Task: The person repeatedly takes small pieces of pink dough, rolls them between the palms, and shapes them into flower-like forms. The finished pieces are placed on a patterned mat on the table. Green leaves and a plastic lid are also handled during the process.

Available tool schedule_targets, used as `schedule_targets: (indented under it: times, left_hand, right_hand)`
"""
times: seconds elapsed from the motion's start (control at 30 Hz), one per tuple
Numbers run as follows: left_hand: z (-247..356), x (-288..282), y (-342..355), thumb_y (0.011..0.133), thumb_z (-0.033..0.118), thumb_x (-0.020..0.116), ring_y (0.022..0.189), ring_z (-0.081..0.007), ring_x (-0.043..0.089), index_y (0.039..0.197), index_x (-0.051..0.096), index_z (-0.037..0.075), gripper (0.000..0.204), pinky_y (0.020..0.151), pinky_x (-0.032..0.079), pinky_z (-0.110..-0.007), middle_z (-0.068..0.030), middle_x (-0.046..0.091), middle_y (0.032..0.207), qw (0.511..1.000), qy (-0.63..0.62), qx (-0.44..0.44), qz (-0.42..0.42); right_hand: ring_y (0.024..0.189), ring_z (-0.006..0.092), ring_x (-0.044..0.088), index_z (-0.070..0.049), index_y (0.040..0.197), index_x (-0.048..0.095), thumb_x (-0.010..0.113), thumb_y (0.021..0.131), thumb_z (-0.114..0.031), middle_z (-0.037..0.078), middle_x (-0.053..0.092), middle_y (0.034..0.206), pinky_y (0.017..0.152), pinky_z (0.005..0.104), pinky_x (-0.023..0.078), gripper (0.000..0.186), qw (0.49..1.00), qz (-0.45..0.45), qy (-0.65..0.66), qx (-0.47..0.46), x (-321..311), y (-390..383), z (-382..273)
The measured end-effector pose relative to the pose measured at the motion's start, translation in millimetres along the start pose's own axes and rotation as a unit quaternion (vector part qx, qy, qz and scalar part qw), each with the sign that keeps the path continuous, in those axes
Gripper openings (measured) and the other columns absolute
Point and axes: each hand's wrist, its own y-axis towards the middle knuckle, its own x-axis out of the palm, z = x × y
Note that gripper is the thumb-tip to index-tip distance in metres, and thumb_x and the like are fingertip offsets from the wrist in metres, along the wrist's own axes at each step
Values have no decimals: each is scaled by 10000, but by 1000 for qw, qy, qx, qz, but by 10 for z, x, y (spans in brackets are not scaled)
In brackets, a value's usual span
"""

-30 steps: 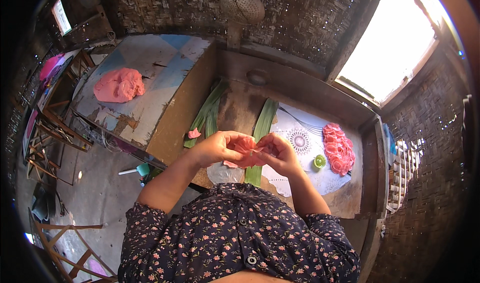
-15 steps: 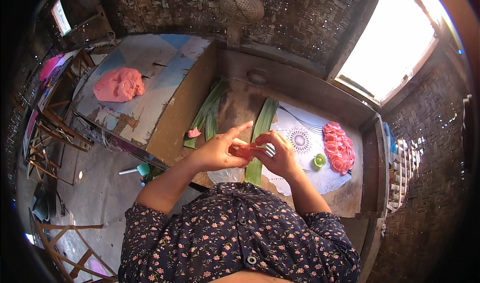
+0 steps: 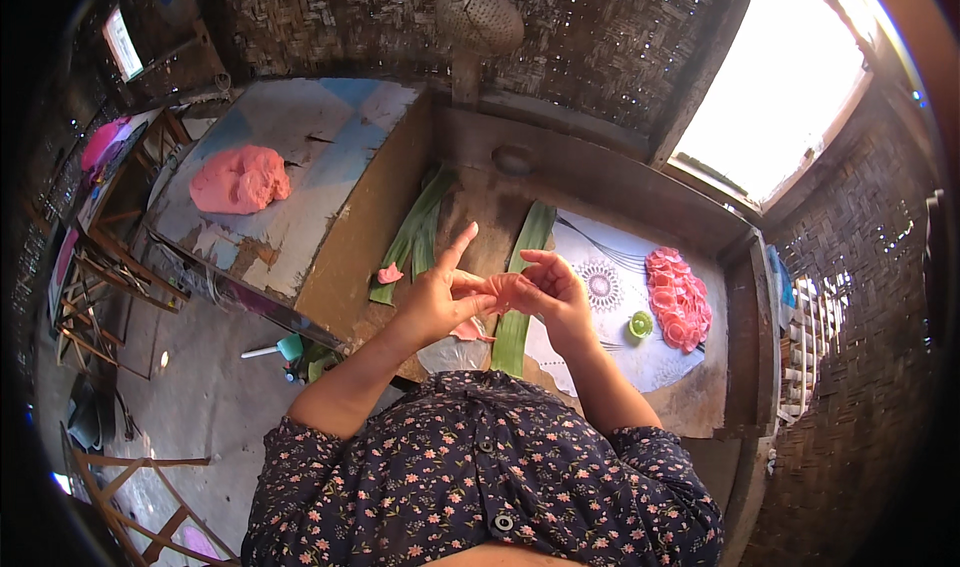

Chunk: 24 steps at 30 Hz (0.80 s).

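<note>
In front of my chest, my left hand (image 3: pixel 440 299) and my right hand (image 3: pixel 558 295) meet over a thin pink dough piece (image 3: pixel 508 292). Both hands pinch it between thumb and fingers, while the left index finger points up and away. The fingers partly hide the piece's shape. Below them, a flat pink scrap (image 3: pixel 468 330) lies on a clear plastic sheet (image 3: pixel 452 355). A long green leaf strip (image 3: pixel 510 345) runs under my right hand. Left of my hands, a small pink dough lump (image 3: pixel 390 274) rests on other green leaf strips (image 3: pixel 415 237).
On the right, a white patterned sheet (image 3: pixel 575 247) bears a pile of pink round petal-like pieces (image 3: pixel 678 299) and a green flower-shaped object (image 3: pixel 640 324). A big pink dough mass (image 3: pixel 238 179) sits on the raised worn tabletop (image 3: pixel 290 127). Wooden edging (image 3: pixel 590 182) borders the work surface.
The pale, shiny object that was in my right hand no longer shows. My right fingers have opened upward around the pink piece. The pink scrap on the plastic now shows below my hands.
</note>
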Motion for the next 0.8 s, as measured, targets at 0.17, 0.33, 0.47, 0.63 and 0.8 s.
schedule_targets:
  times: [0.17, 0.33, 0.47, 0.63, 0.8]
  left_hand:
    - [-36, 7, 39, 839, 63, 617, 893, -165, 622, 1430, 139, 110, 762, 767, 515, -289, -140, 618, 999, 985, -169, -40, -9]
    - [-74, -54, 67, 870, 105, 574, 928, -162, 601, 1419, 161, 95, 687, 778, 528, -337, -137, 559, 1094, 951, -280, -128, -28]
    - [-189, -101, 94, 889, 162, 560, 932, -170, 603, 1421, 149, 106, 674, 762, 538, -349, -124, 558, 1088, 943, -301, -137, -44]
    - [-422, 8, 109, 909, 303, 527, 937, -202, 605, 1354, 273, 116, 545, 825, 511, -380, -118, 563, 1083, 893, -371, -251, -32]
    - [-618, 123, 85, 913, 307, 518, 944, -213, 603, 1222, 437, 132, 365, 875, 493, -395, -113, 558, 1092, 779, -570, -260, -33]
  right_hand:
    - [894, 174, 593, -12, 1193, 470, 573, 856, -64, 85, 588, 956, 800, 310, 487, 356, 960, 7, 253, 122, -82, 42, 37]
    - [944, 199, 582, -22, 1266, 405, 566, 835, -29, 107, 550, 1065, 814, 326, 490, 459, 953, -36, 264, 145, -104, 27, -7]
    - [949, 178, 576, -22, 1293, 370, 562, 804, 53, 115, 537, 1112, 813, 306, 496, 530, 981, -44, 138, 130, -90, 17, -37]
    - [917, 219, 595, -23, 1287, 369, 610, 767, 43, 127, 530, 1067, 768, 337, 513, 577, 978, -43, 148, 142, -73, 50, -23]
    - [880, 225, 606, -17, 1275, 379, 601, 765, 56, 128, 529, 1048, 738, 340, 531, 561, 980, -18, 140, 142, -104, 78, 18]
